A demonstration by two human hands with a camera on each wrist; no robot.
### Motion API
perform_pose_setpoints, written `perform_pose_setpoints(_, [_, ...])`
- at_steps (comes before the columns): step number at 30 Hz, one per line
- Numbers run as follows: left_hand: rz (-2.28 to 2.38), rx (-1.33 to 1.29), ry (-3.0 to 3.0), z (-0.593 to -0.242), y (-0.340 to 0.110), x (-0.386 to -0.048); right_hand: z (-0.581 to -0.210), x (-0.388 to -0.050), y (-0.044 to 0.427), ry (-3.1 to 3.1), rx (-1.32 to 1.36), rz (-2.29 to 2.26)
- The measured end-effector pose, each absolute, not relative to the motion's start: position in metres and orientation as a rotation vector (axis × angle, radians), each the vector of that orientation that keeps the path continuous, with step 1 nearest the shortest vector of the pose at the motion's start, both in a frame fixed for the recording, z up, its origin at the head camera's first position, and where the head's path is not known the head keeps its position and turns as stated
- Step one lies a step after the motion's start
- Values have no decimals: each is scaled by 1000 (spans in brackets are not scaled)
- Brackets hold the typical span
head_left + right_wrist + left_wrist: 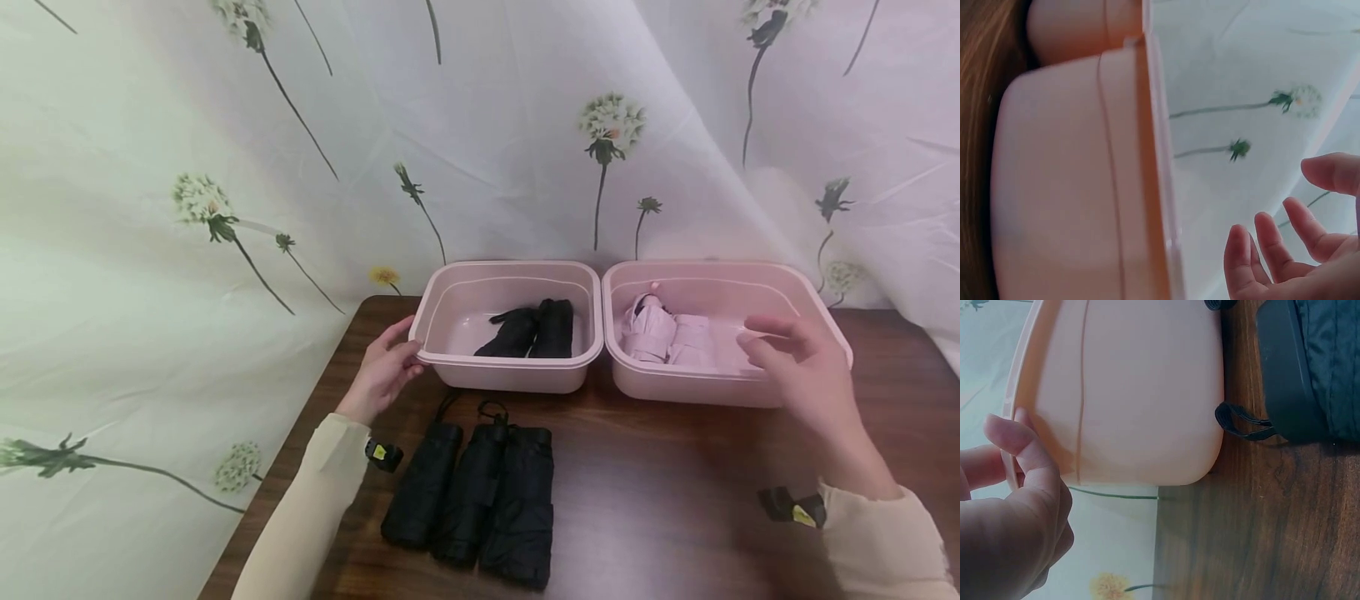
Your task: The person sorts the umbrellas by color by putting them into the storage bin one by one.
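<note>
A pale, creased sheet [495, 183] printed with long-stemmed dandelions hangs behind the table [637, 483] and along its left side, a diagonal fold [693, 96] running down toward the right. White seed heads [611, 125] dot it, and one yellow flower [385, 275] shows low, near the table's rounded far-left corner. The table is dark brown, wood-grained, with a soft sheen; light on the sheet shifts from greenish at left to pinkish at right.

place: homelike, exact room unclear | dandelion-print cloth [495, 125] behind | dark wood-grain table [637, 500]
</note>
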State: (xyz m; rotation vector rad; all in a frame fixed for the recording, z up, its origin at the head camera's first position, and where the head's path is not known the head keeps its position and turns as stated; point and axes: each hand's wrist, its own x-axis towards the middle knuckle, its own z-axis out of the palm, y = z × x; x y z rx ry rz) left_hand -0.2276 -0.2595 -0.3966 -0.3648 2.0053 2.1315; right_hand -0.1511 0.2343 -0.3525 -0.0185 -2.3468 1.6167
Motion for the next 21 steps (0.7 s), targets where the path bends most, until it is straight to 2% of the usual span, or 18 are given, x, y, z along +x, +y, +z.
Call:
perform_pose_setpoints(12, [2115, -367, 2024, -399, -261, -229, -341, -127, 181, -2306, 254, 1600])
perform_pose_setpoints(21, [2129, -359, 2033, -400, -259, -228, -374, -112, 122, -2586, 315, 1566])
